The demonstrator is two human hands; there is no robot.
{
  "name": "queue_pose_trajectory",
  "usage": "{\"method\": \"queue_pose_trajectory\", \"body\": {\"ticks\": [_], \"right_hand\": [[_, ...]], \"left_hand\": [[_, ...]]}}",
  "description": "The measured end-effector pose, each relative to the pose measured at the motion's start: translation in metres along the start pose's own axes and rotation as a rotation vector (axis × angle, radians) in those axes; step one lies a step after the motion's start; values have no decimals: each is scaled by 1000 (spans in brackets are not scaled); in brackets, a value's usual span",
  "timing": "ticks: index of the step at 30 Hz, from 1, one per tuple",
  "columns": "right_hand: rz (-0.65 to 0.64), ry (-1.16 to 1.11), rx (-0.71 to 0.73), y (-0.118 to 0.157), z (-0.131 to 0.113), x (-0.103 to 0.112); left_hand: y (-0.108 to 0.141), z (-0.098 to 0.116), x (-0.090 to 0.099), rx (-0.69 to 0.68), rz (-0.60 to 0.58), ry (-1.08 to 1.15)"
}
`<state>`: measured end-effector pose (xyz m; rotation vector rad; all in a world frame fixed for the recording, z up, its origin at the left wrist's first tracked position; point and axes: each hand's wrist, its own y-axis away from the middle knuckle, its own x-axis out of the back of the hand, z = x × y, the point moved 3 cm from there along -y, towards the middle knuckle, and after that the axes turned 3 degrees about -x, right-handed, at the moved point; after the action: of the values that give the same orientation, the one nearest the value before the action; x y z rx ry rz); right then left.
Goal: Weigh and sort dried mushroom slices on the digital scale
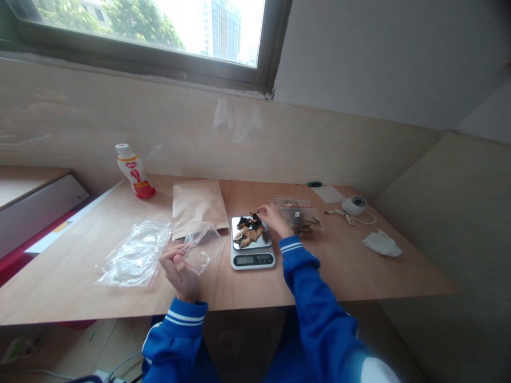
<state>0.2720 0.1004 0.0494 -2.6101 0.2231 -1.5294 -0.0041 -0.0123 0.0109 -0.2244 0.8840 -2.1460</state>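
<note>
Fingers of our left hand point(181, 274), the nearer one to us, were closed on a clear bag point(205, 250) above the table point(335, 282); its red strips stood apart, and the film spread right toward the kitchen scale point(253, 264); that wrist was bent, its forearm rising from the near edge. On the scale's plate we saw a loose heap of dried slices point(250, 235), right of the left fingers and slightly farther off; the heap as a whole had no clear long axis; the right hand point(275, 219) was much the nearer to it. That hand came in from the right, forearm slanting forward and left; its fingertips were pinched, as far as we could tell, on a dark piece point(254, 215) at the heap's far right side, running roughly left to right. Beside the right wrist lay zip packets point(305, 219); farther left, we had a paper bag point(199, 199).
</note>
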Motion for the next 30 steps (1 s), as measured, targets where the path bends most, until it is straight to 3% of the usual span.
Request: {"method": "queue_pose_trajectory", "body": {"ticks": [12,18,24,30], "right_hand": [[-14,-106,35,10,20,3],[65,-180,31,18,23,13],[259,-368,-19,74,39,26],[305,-605,-244,146,65,-6]], "left_hand": [[1,1,0,0,-32,-6],[0,5,0,14,-43,-43],[0,4,1,14,-22,-38],[1,3,0,15,-26,-3]]}}
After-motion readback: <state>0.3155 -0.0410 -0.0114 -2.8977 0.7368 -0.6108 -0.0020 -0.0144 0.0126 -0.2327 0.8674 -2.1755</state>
